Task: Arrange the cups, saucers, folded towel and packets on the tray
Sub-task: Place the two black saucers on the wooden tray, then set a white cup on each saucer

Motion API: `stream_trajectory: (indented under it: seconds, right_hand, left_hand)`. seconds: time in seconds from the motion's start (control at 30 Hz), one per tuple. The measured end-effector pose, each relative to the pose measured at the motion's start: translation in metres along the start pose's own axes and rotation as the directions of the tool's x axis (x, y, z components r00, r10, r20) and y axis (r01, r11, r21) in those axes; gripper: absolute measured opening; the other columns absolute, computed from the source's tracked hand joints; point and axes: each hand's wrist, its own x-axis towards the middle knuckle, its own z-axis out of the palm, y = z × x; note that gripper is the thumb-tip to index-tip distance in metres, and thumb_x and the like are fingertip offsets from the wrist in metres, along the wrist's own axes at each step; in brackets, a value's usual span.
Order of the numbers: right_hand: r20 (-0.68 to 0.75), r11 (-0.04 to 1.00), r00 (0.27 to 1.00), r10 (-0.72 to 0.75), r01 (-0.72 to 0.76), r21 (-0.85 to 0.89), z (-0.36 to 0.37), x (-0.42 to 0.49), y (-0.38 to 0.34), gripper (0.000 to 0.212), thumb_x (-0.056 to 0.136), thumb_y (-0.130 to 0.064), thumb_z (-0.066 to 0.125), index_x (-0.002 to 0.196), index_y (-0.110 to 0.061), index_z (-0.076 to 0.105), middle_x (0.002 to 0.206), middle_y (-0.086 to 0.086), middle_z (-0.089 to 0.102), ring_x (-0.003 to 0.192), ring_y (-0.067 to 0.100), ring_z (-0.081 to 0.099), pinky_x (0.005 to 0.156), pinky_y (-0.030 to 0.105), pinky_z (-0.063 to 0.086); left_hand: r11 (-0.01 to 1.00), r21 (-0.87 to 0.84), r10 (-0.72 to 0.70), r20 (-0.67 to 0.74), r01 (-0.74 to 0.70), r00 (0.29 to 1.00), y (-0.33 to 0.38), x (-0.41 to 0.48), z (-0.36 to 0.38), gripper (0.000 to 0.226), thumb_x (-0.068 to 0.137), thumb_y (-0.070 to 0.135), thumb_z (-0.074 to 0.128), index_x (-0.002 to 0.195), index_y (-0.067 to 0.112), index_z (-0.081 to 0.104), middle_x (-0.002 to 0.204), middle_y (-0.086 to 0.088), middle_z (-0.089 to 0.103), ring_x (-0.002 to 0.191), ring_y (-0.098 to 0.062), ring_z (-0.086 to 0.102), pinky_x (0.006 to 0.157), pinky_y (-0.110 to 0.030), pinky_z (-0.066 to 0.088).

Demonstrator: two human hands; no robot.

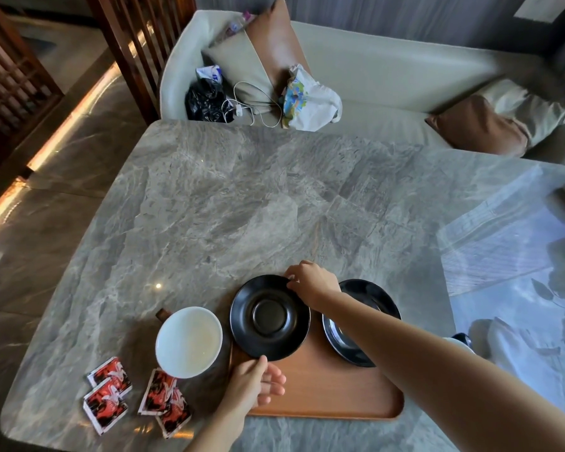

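Note:
A wooden tray (pixel 333 396) lies at the near edge of the marble table. A black saucer (pixel 269 316) is over its far left corner, held at two points: my right hand (pixel 310 283) pinches the far rim and my left hand (pixel 252 383) grips the near rim. A second black saucer (pixel 369 295) rests on the tray's far right, partly hidden by my right forearm. A white cup (pixel 189 341) with a brown handle stands on the table left of the tray. Several red and black packets (pixel 108 391) lie on the table further left.
The grey marble table (pixel 242 207) stretches away in front. A white cloth (pixel 516 347) and a white object lie at the right, on the table's reflective part. Behind the table stands a sofa (pixel 388 76) with cushions, bags and a charger cable.

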Motion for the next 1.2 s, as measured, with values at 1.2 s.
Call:
stream_trajectory:
  seconds: [1.2]
  right_hand:
    - [-0.138, 0.934, 0.924, 0.356, -0.357, 0.019, -0.042, -0.207, 0.248, 0.024, 0.09, -0.017, 0.058, 0.066, -0.012, 0.059, 0.056, 0.0, 0.051, 0.044, 0.014, 0.049, 0.05, 0.028, 0.043]
  left_hand:
    - [0.344, 0.928, 0.544, -0.071, -0.145, 0.836, 0.082, 0.005, -0.165, 0.03, 0.082, 0.022, 0.067, 0.059, 0.005, 0.058, 0.067, -0.021, 0.065, 0.061, -0.028, 0.064, 0.061, -0.032, 0.051]
